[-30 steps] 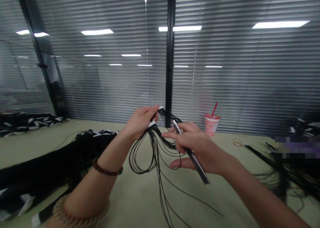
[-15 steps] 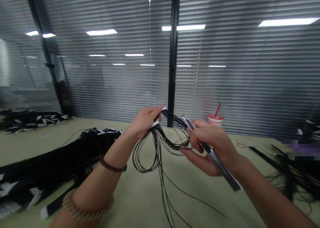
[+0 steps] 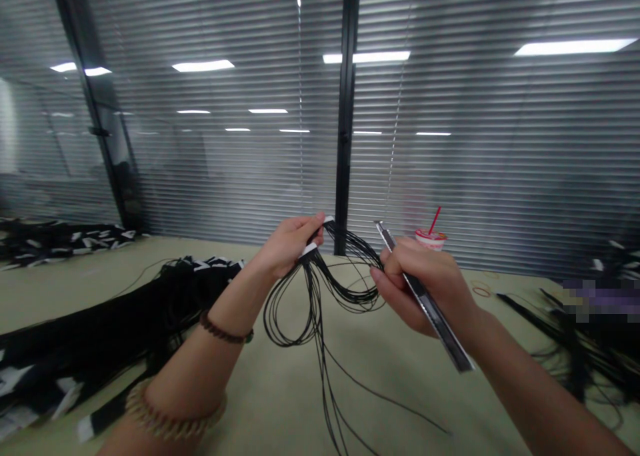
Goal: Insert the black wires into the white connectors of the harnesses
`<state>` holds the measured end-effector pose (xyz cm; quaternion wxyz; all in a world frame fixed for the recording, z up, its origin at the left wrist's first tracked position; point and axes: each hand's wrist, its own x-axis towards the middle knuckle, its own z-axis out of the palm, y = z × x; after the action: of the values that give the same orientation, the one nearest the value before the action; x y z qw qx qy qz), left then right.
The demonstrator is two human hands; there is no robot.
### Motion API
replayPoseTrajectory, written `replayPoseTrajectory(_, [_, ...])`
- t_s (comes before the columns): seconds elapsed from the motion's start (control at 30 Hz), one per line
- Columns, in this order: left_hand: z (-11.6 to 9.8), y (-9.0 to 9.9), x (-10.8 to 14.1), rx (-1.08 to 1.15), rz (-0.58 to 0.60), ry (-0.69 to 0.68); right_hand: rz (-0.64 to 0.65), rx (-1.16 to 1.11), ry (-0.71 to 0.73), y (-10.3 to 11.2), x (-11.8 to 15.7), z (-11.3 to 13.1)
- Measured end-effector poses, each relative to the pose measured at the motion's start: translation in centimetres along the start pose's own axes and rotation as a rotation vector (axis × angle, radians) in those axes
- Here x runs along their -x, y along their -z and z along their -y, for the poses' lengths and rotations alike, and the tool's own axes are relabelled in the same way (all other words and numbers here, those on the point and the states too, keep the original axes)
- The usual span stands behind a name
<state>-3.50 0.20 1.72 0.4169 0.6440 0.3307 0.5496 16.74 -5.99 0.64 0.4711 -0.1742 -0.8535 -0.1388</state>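
My left hand [image 3: 293, 241] is closed on a bundle of thin black wires [image 3: 350, 296], pinching it by two white-ended pieces, one above the other. From there the wires hang in loops, and loose ends trail down onto the table. My right hand [image 3: 425, 279] is closed round a slim silver metal tool [image 3: 433, 316], slanting with its narrow tip up and to the left; I cannot tell its exact kind. The thumb and fingers of this hand also reach the right bend of the wire loops and appear to grip it.
Large piles of black wire bundles with white ends [image 3: 150, 303] lie on the table [image 3: 280, 403] at left. More black wires [image 3: 580, 349] lie at right, beside rubber bands [image 3: 481, 288]. A cup with a red straw [image 3: 430, 241] stands behind my right hand. Blinds [image 3: 225, 169] close off the back.
My right hand's fingers have closed in on the wire loops, and the hand has risen slightly. The tool's tip has shifted a little up and right. My left hand stays in place.
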Motion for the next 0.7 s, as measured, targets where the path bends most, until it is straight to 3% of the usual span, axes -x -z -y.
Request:
replayPoseTrajectory(0.5, [0.85, 0.25, -0.4, -0.002, -0.027, 0.0, -0.096, 0.05, -0.017, 0.03, -0.11, 0.02])
replayPoseTrajectory(0.6, [0.87, 0.23, -0.39, -0.016, -0.029, -0.003, -0.081, 0.014, -0.017, 0.21, -0.05, 0.04])
replayPoseTrajectory(0.7, [0.9, 0.24, -0.4, -0.035, -0.028, -0.004, 0.034, -0.083, -0.004, 0.75, -0.03, 0.26])
